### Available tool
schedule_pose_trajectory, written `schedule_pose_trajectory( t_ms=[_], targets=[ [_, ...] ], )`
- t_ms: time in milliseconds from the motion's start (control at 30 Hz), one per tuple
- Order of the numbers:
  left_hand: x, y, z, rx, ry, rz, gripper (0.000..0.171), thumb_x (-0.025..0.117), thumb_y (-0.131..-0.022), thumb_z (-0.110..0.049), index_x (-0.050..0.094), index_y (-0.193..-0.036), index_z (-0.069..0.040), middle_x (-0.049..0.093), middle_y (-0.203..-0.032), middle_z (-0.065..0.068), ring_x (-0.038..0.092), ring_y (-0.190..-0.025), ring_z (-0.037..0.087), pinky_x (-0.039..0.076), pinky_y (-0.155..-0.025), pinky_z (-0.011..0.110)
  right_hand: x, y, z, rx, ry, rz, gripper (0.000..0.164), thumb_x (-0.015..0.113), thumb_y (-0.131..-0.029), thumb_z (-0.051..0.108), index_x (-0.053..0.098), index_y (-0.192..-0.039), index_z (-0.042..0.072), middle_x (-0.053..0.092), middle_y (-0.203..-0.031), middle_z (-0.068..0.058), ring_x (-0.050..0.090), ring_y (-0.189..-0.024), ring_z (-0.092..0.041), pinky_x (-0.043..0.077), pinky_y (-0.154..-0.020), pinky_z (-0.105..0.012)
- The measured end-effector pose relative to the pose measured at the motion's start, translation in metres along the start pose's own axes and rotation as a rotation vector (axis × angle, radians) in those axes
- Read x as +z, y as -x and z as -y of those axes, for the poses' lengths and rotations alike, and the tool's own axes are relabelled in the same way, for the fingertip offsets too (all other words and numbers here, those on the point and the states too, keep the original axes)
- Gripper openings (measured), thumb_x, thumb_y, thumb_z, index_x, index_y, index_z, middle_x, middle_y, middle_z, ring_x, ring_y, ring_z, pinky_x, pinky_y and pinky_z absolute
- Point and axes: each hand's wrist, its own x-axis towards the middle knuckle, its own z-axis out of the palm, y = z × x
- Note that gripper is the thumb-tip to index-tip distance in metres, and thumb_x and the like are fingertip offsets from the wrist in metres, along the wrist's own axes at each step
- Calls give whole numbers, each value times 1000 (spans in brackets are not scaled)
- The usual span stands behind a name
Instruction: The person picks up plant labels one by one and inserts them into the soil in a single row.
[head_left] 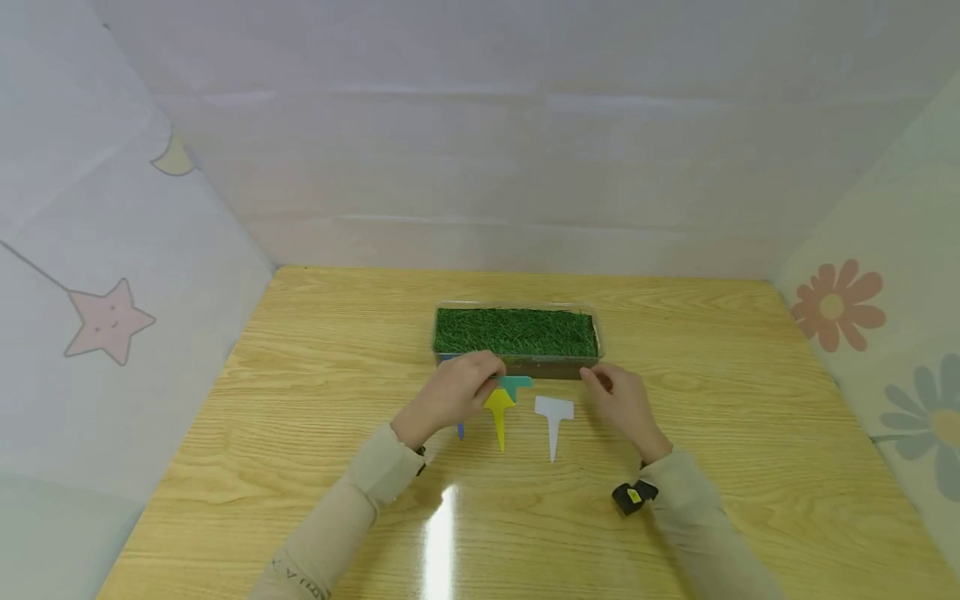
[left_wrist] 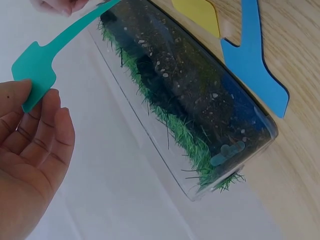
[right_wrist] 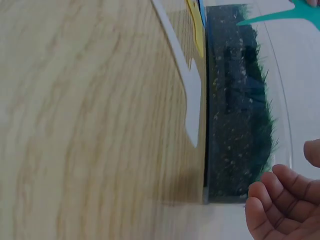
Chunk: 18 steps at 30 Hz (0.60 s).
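Observation:
My left hand point(head_left: 456, 390) pinches one corner of the head of a teal T-shaped plant label point(left_wrist: 37, 70) between thumb and fingers, holding it up in front of a clear planter box point(head_left: 555, 367). The label's stem points toward the right hand in the left wrist view. At the box's front right corner, my right hand point(head_left: 624, 407) holds nothing; its fingers are loosely bent, the thumb apart from them in the right wrist view. A yellow plant label point(head_left: 500, 410), a white one point(head_left: 554, 409) and a blue one point(left_wrist: 257, 60) lie on the table before the box.
Dark soil point(left_wrist: 185, 75) and green grass point(head_left: 517, 332) fill the box. It stands on a wood-grain table point(head_left: 330, 350), near the back edge. A pale curtain point(head_left: 487, 167) rises behind, and printed side walls flank the table. Each wrist wears a black band.

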Motion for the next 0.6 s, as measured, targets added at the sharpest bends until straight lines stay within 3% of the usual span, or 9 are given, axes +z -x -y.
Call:
schedule_pose_trajectory(
  t_ms=[200, 300, 600],
  targets=[
    [-4, 1, 3, 12, -10, -26, 5, 59, -88, -3, 61, -92, -4, 60, -89, 5, 56, -74, 14, 47, -63, 21, -2, -7, -16, 211, -82, 43, 47, 39, -98, 35, 64, -91, -5, 61, -75, -18, 49, -60, -15, 41, -54, -30],
    [-6, 1, 5, 24, -8, -43, 6, 59, -87, -2, 61, -92, -4, 60, -89, 5, 57, -75, 15, 47, -64, 21, -2, -11, -21, 309, -147, 59, 56, 34, -97, 42, 63, -86, -5, 58, -72, -20, 46, -57, -17, 39, -52, -29],
    [-18, 4, 11, 59, -40, -120, 7, 62, -85, 0, 61, -90, -4, 61, -86, 4, 55, -70, 14, 46, -60, 21, -2, -15, -25, 390, -262, 80, 59, 33, -97, 43, 59, -86, -8, 59, -77, -21, 53, -69, -30, 44, -59, -30]
  ],
)
